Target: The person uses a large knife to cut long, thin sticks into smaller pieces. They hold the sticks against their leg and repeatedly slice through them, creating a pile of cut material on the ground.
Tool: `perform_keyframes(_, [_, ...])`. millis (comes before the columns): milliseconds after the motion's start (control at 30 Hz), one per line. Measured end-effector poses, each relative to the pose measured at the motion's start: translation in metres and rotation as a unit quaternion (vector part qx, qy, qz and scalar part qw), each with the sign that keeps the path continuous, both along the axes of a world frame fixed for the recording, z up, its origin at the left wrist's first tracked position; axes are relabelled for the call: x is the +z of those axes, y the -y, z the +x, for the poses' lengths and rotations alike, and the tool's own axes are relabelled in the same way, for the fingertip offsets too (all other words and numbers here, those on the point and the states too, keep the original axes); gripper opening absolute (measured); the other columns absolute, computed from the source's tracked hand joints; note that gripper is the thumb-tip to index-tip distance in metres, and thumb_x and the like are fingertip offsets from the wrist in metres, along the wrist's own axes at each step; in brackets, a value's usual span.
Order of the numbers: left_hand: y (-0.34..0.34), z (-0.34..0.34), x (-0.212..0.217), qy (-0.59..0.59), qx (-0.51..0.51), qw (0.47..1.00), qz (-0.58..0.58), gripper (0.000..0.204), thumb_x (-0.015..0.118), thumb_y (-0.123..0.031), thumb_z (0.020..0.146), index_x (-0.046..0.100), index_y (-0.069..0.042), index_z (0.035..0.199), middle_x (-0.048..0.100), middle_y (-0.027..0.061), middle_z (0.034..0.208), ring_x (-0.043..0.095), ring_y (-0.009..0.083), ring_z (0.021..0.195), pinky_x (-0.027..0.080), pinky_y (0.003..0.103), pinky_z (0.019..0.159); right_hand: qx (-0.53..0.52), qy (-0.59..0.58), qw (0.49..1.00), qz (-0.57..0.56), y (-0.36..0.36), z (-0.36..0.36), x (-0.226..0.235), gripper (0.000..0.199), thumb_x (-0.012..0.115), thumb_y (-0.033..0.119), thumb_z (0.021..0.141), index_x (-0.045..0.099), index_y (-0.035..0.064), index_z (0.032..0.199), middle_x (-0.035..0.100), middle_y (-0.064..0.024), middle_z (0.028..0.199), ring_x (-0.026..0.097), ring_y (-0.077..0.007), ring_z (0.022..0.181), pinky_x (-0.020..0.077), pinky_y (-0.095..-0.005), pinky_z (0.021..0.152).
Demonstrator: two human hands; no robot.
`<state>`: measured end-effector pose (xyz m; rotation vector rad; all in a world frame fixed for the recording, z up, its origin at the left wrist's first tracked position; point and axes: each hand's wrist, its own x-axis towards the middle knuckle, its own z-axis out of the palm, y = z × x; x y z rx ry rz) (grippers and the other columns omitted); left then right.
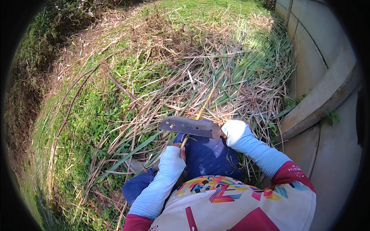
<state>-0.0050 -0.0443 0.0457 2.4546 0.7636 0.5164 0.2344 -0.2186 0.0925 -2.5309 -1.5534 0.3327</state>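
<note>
My right hand (pixel 236 131), in a pale blue sleeve, is closed round the handle of a machete (pixel 189 126). Its wide dark blade points left, with holes near the handle end. The blade crosses over a thin yellowish stick (pixel 206 102); I cannot tell whether it touches. My left hand (pixel 176 154) grips the near end of that stick, just below the blade. From there the stick runs away from me over the cut grass. Both hands are above my blue-clad legs (pixel 211 154). The handle is mostly hidden in my right fist.
Dry and green cut stalks (pixel 239 90) cover the ground ahead. A concrete wall (pixel 308 50) with a slanting beam (pixel 320 100) stands on the right. Low green weeds (pixel 90 111) and a long curved brown branch (pixel 73 106) lie to the left, beside darker brush (pixel 29 77).
</note>
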Motion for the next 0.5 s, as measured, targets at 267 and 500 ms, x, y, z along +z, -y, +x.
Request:
perform_keyframes(267, [0.006, -0.046, -0.008, 0.031, -0.041, 0.998, -0.019, 0.012, 0.064, -0.016, 0.097, 0.069, -0.009, 0.105, 0.064, 0.0181, 0.078, 0.066, 0.0387, 0.069, 0.051, 0.048, 0.063, -0.313, -0.003, 0.938, 0.149, 0.004, 0.118, -0.025, 0.015, 0.063, 0.009, 0.086, 0.067, 0.0084, 0.1, 0.068, -0.024, 0.086, 0.066, -0.0466, 0.087, 0.0515, -0.0461, 0.074])
perform_keyframes(500, [0.012, -0.029, -0.005, 0.005, 0.027, 0.988, -0.152, 0.014, 0.063, -0.017, 0.099, 0.068, -0.006, 0.105, 0.064, 0.0141, 0.077, 0.065, 0.0279, 0.069, 0.05, 0.041, 0.064, -0.166, -0.002, 0.972, 0.165, 0.006, 0.054, -0.033, 0.018, 0.069, 0.017, 0.085, 0.064, 0.0093, 0.1, 0.068, -0.0201, 0.086, 0.068, -0.0424, 0.084, 0.0541, -0.0467, 0.072])
